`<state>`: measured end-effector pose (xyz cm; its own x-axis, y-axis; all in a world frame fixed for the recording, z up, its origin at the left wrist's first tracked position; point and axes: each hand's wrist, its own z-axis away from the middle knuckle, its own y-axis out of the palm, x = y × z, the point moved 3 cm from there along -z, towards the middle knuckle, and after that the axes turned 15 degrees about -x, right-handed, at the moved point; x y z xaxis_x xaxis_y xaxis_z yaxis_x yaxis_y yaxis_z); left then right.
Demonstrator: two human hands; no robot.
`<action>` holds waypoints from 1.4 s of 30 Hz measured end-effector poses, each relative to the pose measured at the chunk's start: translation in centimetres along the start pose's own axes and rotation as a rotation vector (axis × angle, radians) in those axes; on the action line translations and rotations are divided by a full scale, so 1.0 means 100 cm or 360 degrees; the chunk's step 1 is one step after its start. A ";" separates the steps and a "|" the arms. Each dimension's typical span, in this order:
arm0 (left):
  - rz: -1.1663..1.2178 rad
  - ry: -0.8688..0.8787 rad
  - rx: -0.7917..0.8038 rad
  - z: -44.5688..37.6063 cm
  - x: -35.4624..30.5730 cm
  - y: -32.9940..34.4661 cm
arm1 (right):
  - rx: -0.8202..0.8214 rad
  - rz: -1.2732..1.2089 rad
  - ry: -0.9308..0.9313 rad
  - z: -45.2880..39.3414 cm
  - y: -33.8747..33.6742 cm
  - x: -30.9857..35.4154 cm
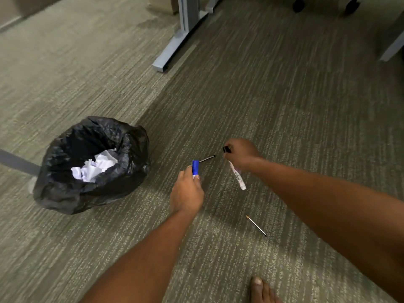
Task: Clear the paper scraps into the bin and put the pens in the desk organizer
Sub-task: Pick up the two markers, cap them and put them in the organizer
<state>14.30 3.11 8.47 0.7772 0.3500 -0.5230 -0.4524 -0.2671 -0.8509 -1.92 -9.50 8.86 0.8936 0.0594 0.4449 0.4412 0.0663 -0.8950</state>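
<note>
Pens, four total: left hand is clamped around a blue-capped marker, right hand is closed on a white marker with a black cap, and two thin pens lie loose on the carpet. One thin pen sits just past the left hand, the other nearer, under the right forearm. One bin at left (black liner) holds crumpled white paper scraps. Grey desk legs stand far back. A bare foot shows at the near edge.
</note>
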 end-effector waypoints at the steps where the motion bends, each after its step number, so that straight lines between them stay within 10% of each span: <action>1: 0.0017 -0.0012 -0.0010 -0.001 -0.005 -0.016 | 0.0000 -0.0027 0.0029 0.003 -0.014 0.009; 25: 0.0483 0.0161 -0.0108 0.020 -0.282 -0.483 | -0.0272 -0.0233 0.0093 0.149 -0.503 0.263; 42: 0.0817 0.0507 0.0157 0.014 -0.477 -0.544 | -0.0382 -0.0674 0.0179 0.148 -0.696 0.235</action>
<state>1.21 2.17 79.66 0.5347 -0.0913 -0.8401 -0.8304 -0.2407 -0.5024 -12.87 2.01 82.05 0.6295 -0.0321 0.7763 0.7619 -0.1703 -0.6249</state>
